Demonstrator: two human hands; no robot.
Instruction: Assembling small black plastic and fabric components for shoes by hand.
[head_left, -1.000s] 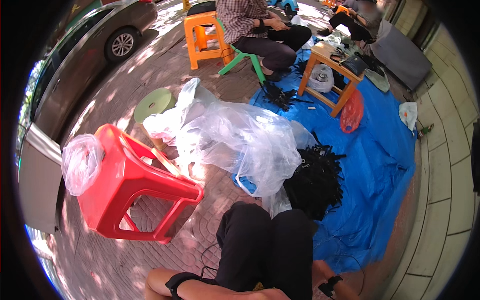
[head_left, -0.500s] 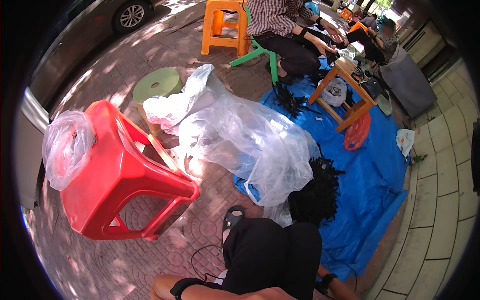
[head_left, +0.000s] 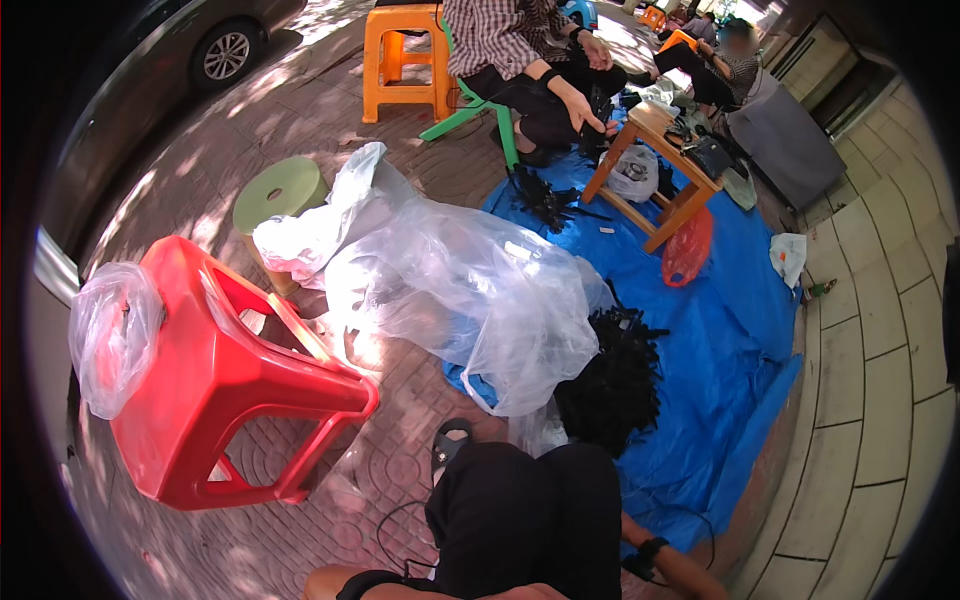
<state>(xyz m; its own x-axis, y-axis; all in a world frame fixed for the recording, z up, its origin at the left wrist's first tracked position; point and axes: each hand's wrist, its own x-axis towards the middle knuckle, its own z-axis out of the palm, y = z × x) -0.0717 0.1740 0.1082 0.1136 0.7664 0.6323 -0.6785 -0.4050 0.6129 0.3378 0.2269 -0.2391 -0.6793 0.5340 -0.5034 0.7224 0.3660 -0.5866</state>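
My right hand [head_left: 632,531] shows only in part beside my right thigh, below a black wristband. Its fingers are hidden behind my leg, so I cannot tell what it holds or touches. Of my left arm only a bent piece with a black band shows at the lower edge; my left hand is out of view. In front of my knees a heap of black strips [head_left: 612,385] lies on a blue tarp [head_left: 705,365]. A large clear plastic bag [head_left: 450,290] spreads beside the heap, partly over the tarp.
A tilted red plastic stool [head_left: 190,390] with a clear bag [head_left: 115,335] stands left, near a round green-topped stool [head_left: 280,190]. Beyond are an orange stool [head_left: 408,75], a small wooden table [head_left: 660,130] and a co-worker [head_left: 500,40] on a green chair. A tiled wall [head_left: 860,400] borders the right.
The whole scene has shifted left and slightly down in the picture. The seated co-worker's hands have moved apart, one now lower near the black strips. My right forearm shows a little more.
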